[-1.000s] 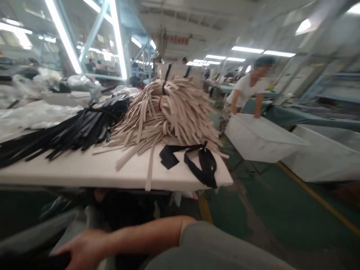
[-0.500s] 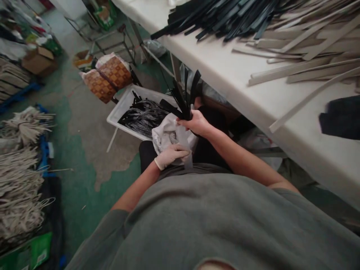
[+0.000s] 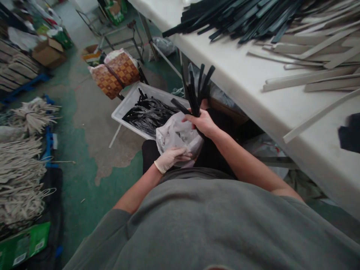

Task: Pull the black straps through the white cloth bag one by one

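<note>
My right hand (image 3: pixel 205 123), bare, is closed around a bunch of black strips (image 3: pixel 194 98) that fan upward from it. Below it, a white plastic bag (image 3: pixel 164 137) sits in my lap with its mouth open and pale, crumpled-looking contents inside. My left hand (image 3: pixel 169 158) wears a thin whitish glove. It lies at the near rim of the bag, fingers stretched out over the opening, and no strip shows in them. Just beyond the bag stands a white plastic bin (image 3: pixel 119 112) holding a heap of black strips (image 3: pixel 152 112).
A white-topped table (image 3: pixel 242 75) runs along my right, bearing piles of dark strips (image 3: pixel 247 18) and beige strips (image 3: pixel 312 77). A checkered cushion roll (image 3: pixel 115 73) is behind the bin. Bundles of pale cords (image 3: pixel 21 180) lie on the left, near a cardboard box (image 3: pixel 49 52).
A pale grey strip that ran between my hands by the bag is no longer visible there. My left fingers have loosened. The right hand still grips the black strips, and the view has shifted slightly.
</note>
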`<state>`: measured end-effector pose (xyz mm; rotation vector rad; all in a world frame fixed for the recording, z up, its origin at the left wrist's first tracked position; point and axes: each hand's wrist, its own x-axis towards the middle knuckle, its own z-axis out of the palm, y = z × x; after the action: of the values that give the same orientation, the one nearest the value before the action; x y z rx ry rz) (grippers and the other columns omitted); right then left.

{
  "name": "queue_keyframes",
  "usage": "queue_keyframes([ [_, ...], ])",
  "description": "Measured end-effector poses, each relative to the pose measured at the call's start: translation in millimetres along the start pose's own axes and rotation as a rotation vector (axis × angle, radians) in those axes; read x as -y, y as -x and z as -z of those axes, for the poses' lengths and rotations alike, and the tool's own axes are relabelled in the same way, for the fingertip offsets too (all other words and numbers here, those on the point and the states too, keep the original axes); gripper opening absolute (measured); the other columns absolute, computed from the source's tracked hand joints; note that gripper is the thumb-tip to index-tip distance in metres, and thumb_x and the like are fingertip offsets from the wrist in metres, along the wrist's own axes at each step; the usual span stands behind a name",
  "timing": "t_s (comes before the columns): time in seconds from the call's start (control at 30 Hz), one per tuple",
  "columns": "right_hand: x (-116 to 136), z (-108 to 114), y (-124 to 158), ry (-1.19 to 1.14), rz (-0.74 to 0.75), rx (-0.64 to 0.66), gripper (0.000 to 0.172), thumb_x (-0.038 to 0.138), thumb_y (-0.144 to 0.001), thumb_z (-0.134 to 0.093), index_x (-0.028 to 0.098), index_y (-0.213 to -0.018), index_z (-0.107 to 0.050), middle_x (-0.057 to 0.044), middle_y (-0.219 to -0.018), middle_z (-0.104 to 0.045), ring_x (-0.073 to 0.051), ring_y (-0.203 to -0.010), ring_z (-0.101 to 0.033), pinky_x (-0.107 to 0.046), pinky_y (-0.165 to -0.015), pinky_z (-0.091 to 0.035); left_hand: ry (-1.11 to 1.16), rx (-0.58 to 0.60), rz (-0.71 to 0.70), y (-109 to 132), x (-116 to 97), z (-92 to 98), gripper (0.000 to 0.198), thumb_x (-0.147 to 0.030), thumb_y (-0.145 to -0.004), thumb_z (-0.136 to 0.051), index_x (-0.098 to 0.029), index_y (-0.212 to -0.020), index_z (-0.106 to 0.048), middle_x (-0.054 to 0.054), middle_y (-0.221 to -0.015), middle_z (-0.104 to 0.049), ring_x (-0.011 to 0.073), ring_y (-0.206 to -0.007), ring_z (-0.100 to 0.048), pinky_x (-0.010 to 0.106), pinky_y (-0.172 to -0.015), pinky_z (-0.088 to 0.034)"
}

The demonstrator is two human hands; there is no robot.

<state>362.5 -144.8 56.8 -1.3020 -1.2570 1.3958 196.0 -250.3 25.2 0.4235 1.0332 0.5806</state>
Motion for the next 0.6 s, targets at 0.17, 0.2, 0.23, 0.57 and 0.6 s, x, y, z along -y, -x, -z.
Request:
queue_keyframes([
  [0.17,1,20,48,0.085,-0.116,0.149,0.028,0.041,-0.083,-0.060,0.018,-0.069,-0.060,-0.001,-0.055,-0.062,-0.008,-0.037,-0.040,-0.025,-0.042,-0.033,0.381,-0.328,-0.145,-4,-22,26.2,0.019,-0.027,-0.082,-0.072,-0.013,-0.071,-0.063,0.003,-0.066,-0.067,0.0118,-0.055,-0.063,0.026,-0.065,-0.054],
  [0.2,0,25,59,0.109,-0.119,0.187,0.032,0.043,-0.084,-0.059,0.018,-0.064,-0.059,0.000,-0.051,-0.060,-0.009,-0.037,-0.040,-0.025,-0.044,-0.034,0.428,-0.359,-0.166,-5,-24,28.2,0.021,-0.027,-0.083,-0.071,-0.014,-0.070,-0.062,0.003,-0.065,-0.066,0.0114,-0.054,-0.063,0.026,-0.065,-0.054],
  [0.23,-1,29,69,0.133,-0.123,0.218,0.035,0.045,-0.085,-0.058,0.018,-0.062,-0.058,0.000,-0.050,-0.058,-0.009,-0.038,-0.041,-0.026,-0.045,-0.035,0.457,-0.376,-0.187,-5,-25,28.9,0.021,-0.028,-0.084,-0.070,-0.014,-0.070,-0.061,0.002,-0.066,-0.066,0.0113,-0.055,-0.063,0.026,-0.065,-0.054],
  [0.57,-1,23,99,0.334,-0.129,0.292,0.032,0.046,-0.085,-0.056,0.018,-0.071,-0.057,-0.001,-0.061,-0.064,-0.011,-0.042,-0.050,-0.025,-0.047,-0.041,0.407,-0.340,-0.251,-13,-16,8.1,0.026,-0.038,-0.076,-0.076,-0.015,-0.078,-0.064,0.005,-0.074,-0.068,0.0141,-0.065,-0.065,0.027,-0.071,-0.053],
  [0.6,-1,22,98,0.357,-0.128,0.279,0.031,0.046,-0.085,-0.056,0.018,-0.072,-0.057,-0.001,-0.062,-0.064,-0.011,-0.042,-0.051,-0.025,-0.046,-0.041,0.406,-0.328,-0.249,-13,-15,7.5,0.027,-0.038,-0.075,-0.078,-0.015,-0.077,-0.063,0.004,-0.074,-0.067,0.0148,-0.066,-0.065,0.028,-0.071,-0.052],
])
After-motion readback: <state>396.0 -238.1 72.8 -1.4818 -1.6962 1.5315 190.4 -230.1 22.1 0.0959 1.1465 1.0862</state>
